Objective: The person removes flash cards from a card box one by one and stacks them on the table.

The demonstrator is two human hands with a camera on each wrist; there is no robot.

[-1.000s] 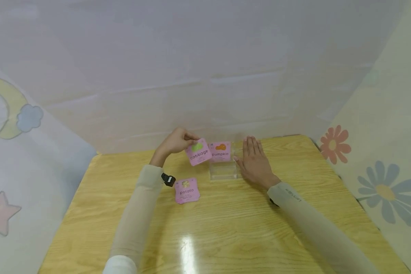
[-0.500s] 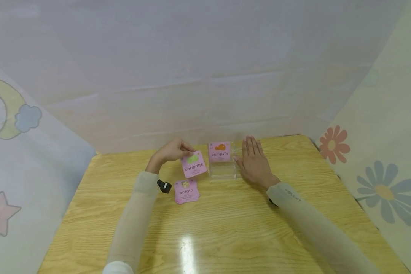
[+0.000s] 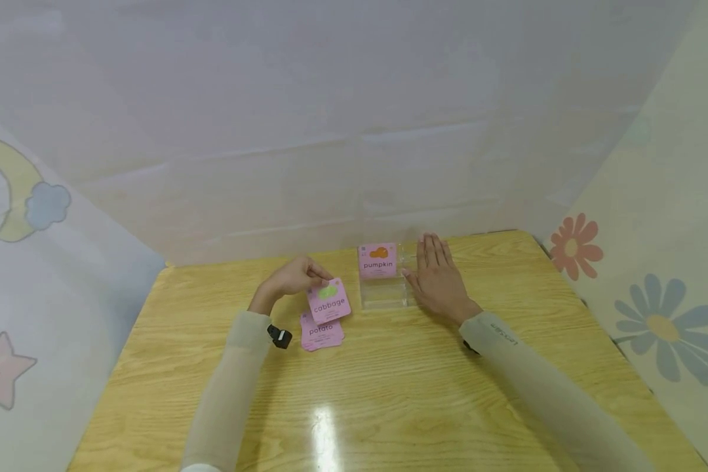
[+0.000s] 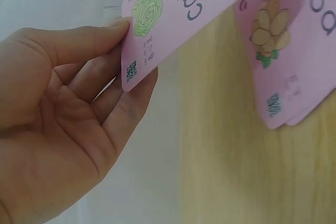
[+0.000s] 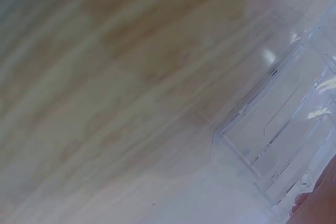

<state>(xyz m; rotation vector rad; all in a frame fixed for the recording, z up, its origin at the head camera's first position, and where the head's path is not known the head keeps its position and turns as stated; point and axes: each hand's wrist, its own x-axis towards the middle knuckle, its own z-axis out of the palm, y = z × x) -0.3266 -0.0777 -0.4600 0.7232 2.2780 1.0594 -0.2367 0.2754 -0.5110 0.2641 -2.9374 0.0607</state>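
My left hand (image 3: 292,275) pinches a pink cabbage card (image 3: 329,301) by its upper edge. In the left wrist view, the thumb lies on the printed face and the fingers are behind. The card is tilted and overlaps the top of a small pink stack with a potato card (image 3: 321,335) uppermost. Right of these stands a clear plastic card holder (image 3: 383,295), with a pumpkin card (image 3: 378,261) upright in its back part. My right hand (image 3: 442,285) lies flat beside the holder, fingers straight and thumb right at its side.
The wooden table (image 3: 413,393) ends against a pale back wall sheet (image 3: 354,164) just behind the holder. Sheets with a moon, a star and flowers (image 3: 663,331) rise on both sides. The holder has stepped slots, seen in the right wrist view.
My left hand has brought the cabbage card down and left, from beside the pumpkin card to over the potato stack. The right hand and holder have stayed in place.
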